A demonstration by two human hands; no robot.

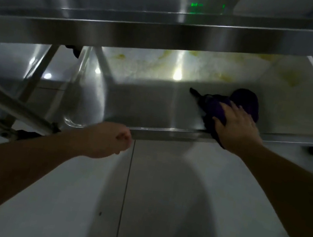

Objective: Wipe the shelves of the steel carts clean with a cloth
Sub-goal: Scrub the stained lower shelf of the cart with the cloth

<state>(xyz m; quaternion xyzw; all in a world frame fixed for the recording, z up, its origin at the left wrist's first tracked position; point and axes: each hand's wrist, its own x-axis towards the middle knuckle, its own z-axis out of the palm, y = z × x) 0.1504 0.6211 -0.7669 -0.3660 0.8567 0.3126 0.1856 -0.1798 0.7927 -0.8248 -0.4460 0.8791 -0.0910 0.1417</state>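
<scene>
A dim room with a pale tiled floor lies under me, and the steel cart stands close in front, its upper shelf rim crossing the top of my view. The lower shelf shows yellowish smears toward its far side. My right hand lies flat on the dark purple cloth, fingers straight and pressing it down on the near right part of that shelf, one fold hanging over the front rim. My left hand is curled at the front rim of the lower shelf; I cannot tell whether it grips the edge or only rests against it. The cloth looks soft, light and limp, so I judge it will bunch and slide easily on slick steel; a flat palm over its middle should keep it spread.
</scene>
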